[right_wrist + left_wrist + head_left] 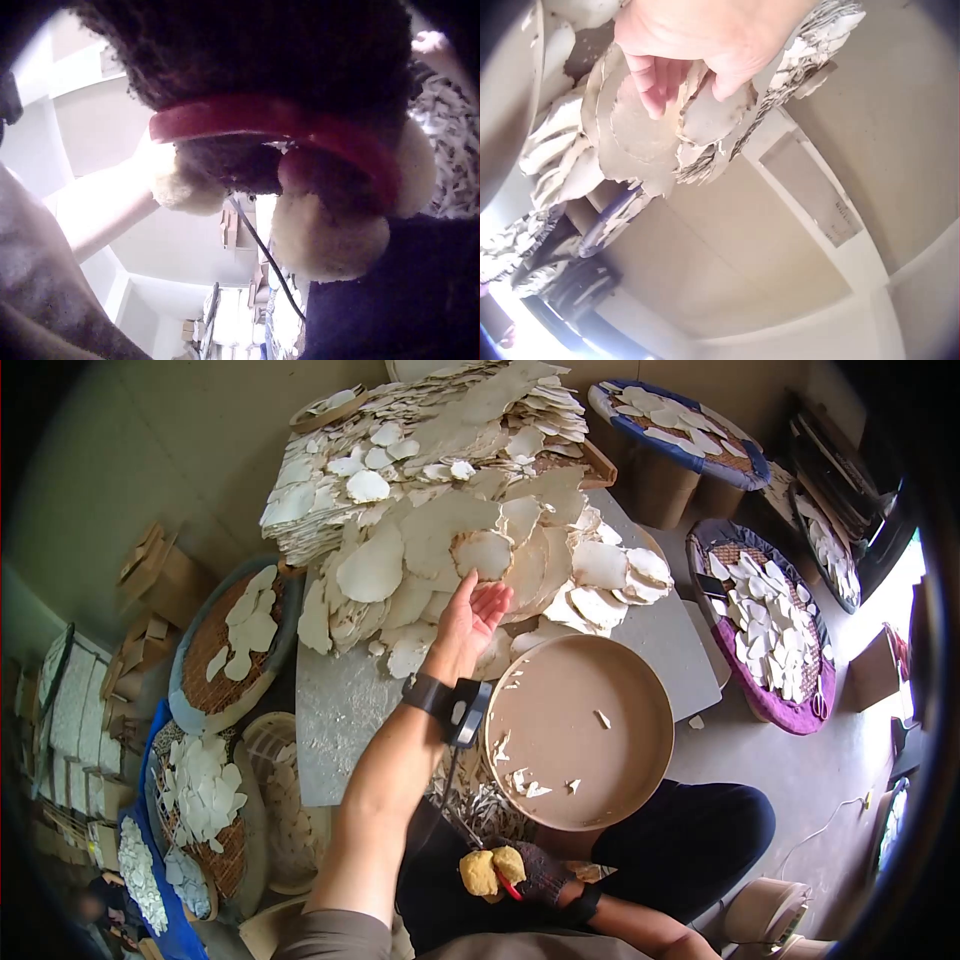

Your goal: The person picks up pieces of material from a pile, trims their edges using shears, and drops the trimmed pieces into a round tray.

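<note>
- fingers point(490, 598) of the left hand point(468, 618) reach out nearly straight in the head view, tips at the lower edge of a pale disc point(483, 552), which lies at 12 o'clock from them.
- in the left wrist view the fingertips point(656, 86) bend down onto the disc point(634, 131); i cannot tell whether they pinch it or only touch it.
- that disc sits on the front slope of a heaped pile of discs point(450, 470) on a grey board point(340, 710).
- at 4 o'clock from the left hand lies a round tan tray point(600, 760) with a few flakes in it.
- right hand point(542, 874), in a dark glove, sits at 6 o'clock, fingers curled round a yellow sponge point(490, 870), with a red strip point(262, 120) across it.
</note>
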Demonstrator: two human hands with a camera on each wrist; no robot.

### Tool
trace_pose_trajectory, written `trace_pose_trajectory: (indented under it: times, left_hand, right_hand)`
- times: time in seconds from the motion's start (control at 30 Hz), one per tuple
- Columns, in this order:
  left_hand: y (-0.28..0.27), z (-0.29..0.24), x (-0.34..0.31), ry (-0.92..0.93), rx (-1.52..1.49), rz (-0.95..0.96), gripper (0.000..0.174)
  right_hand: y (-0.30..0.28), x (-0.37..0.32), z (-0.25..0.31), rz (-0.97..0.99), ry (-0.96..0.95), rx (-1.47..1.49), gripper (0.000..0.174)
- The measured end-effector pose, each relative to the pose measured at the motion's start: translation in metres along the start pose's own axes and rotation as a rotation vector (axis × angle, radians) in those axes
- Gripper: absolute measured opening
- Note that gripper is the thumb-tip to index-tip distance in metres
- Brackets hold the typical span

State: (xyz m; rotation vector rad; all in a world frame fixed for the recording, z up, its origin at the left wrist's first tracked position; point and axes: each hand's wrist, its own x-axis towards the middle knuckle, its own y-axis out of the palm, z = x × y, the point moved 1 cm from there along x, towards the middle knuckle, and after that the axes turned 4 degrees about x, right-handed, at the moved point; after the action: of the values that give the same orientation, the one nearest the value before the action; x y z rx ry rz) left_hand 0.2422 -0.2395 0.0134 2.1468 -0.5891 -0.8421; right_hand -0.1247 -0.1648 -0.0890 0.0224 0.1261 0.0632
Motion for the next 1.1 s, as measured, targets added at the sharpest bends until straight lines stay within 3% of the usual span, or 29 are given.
trace_pose_trajectory:
  times: [0.07, 0.17, 0.27, 0.33, 0.37, 0.4, 0.53, 0.57, 0.67, 0.73, 0.77, 0.87, 1.1]
  left_hand:
    - [0.011, 0.003, 0.012, 0.036, -0.055, -0.052, 0.020]
    - [0.019, 0.008, 0.014, 0.128, -0.102, -0.100, 0.013]
    - [-0.004, 0.003, -0.005, 0.124, 0.013, -0.005, 0.013]
    - [-0.048, -0.001, -0.024, 0.078, 0.134, 0.058, 0.011]
    - [-0.075, -0.011, -0.074, 0.178, 0.432, 0.021, 0.015]
    - [-0.089, -0.014, -0.100, 0.226, 0.587, -0.024, 0.021]
    - [-0.136, -0.009, -0.186, 0.202, 0.744, -0.191, 0.023]
    - [-0.140, -0.004, -0.206, 0.207, 0.739, -0.207, 0.023]
    - [-0.141, 0.020, -0.243, 0.216, 0.744, -0.242, 0.025]
    - [-0.140, 0.036, -0.255, 0.224, 0.778, -0.268, 0.026]
    - [-0.142, 0.043, -0.258, 0.247, 0.817, -0.272, 0.032]
    - [-0.140, 0.060, -0.263, 0.295, 0.842, -0.277, 0.037]
    - [-0.140, 0.080, -0.263, 0.417, 0.841, -0.312, 0.050]
  right_hand:
    - [0.001, -0.002, -0.009, -0.034, -0.009, -0.075, 0.048]
    - [-0.006, -0.002, 0.033, 0.011, 0.052, 0.099, 0.045]
    - [-0.008, 0.001, 0.045, -0.003, 0.074, 0.248, 0.041]
    - [-0.012, 0.000, 0.044, -0.044, 0.034, 0.151, 0.039]
    - [-0.014, 0.000, 0.046, -0.096, -0.016, 0.297, 0.037]
    - [-0.015, -0.002, 0.046, -0.132, -0.051, 0.218, 0.039]
    - [-0.017, -0.001, 0.048, -0.096, -0.046, 0.037, 0.043]
    - [-0.003, 0.003, 0.000, -0.065, 0.149, 0.667, 0.036]
    - [0.006, 0.011, 0.001, -0.087, 0.048, 0.174, 0.027]
    - [0.004, 0.016, 0.025, -0.052, 0.099, -0.012, 0.026]
    - [0.010, 0.017, 0.003, -0.040, 0.124, 0.118, 0.026]
    - [0.015, 0.022, 0.024, -0.205, -0.026, -0.026, 0.026]
    - [0.012, 0.016, 0.018, -0.146, -0.036, -0.064, 0.025]
